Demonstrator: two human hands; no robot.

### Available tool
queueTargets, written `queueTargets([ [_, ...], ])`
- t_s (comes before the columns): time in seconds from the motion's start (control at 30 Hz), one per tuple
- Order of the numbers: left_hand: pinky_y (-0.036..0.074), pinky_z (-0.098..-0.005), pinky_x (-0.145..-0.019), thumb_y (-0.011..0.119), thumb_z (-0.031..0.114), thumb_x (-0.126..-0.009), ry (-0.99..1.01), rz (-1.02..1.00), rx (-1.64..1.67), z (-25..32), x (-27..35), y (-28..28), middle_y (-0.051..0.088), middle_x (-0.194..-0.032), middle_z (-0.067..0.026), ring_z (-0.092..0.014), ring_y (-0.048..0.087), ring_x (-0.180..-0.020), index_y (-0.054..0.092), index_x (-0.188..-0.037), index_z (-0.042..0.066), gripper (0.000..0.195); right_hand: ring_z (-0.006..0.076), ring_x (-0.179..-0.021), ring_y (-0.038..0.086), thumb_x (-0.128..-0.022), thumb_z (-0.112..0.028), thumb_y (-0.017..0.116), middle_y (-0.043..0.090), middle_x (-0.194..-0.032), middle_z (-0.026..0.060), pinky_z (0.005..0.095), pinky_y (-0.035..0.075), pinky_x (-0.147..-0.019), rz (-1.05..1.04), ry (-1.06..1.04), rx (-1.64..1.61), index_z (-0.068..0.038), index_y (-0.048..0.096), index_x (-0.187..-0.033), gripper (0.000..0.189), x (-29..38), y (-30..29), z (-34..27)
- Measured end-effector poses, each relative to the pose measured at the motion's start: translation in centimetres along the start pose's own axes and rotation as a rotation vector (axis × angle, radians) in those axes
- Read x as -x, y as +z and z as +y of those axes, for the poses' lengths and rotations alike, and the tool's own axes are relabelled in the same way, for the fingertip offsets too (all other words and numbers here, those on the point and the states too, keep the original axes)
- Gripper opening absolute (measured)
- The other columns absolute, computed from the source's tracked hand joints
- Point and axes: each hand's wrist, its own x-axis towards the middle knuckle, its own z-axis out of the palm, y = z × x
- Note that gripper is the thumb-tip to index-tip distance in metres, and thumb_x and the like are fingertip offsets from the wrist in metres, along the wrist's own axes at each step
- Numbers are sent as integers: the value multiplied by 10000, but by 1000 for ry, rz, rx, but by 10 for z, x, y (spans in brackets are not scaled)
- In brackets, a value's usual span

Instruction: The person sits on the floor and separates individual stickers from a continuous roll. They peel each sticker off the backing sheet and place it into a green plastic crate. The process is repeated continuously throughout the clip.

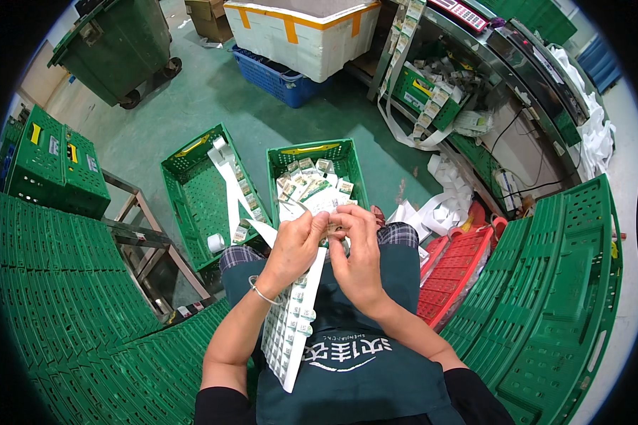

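My left hand (292,247), with a bangle at the wrist, pinches small labels near its thumb. A sheet of printed stickers (292,329) hangs beneath it over the dark apron. Close beside it, my right hand (357,255) has bent fingers near the same small item, whose details are hidden by the fingers. Just beyond both hands, a green plastic crate (356,170) holds a pile of small labelled packets (311,183). To its left, another green crate (173,180) contains strips of labels (250,199) and a small white roll (216,243). A white strip runs from there towards my left hand.
Stacked green crates (58,281) stand at the left, and more (553,276) at the right beside a red basket (454,271). Discarded white backing strip (449,202) lies on the floor. Ahead are a foam box (303,37), a blue basket (276,79) and a wheeled bin (117,53).
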Motion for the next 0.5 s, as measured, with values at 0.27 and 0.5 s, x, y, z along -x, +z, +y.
queueTargets([
  [0.27, 438, -374, -502, 501, 238, -978, 90, 34, -25, -3, -1, -2, 592, -649, -234, -339, 604, -555, 531, -791, -56, 350, 310, -1081, 488, -762, 78, 596, 483, -1163, 158, 394, 440, -882, 105, -39, 85, -1, 484, -1137, 399, -1, 5, 5],
  [0.5, 431, -274, -554, 499, 292, -986, 11, -42, 264, -6, -5, -5, 603, -712, -61, -111, 526, -616, 585, -999, -35, 338, 100, -855, 570, -847, 39, 604, 575, -929, 58, 229, 470, -776, -40, 526, -822, 12, 410, -1217, 418, -13, -13, 22],
])
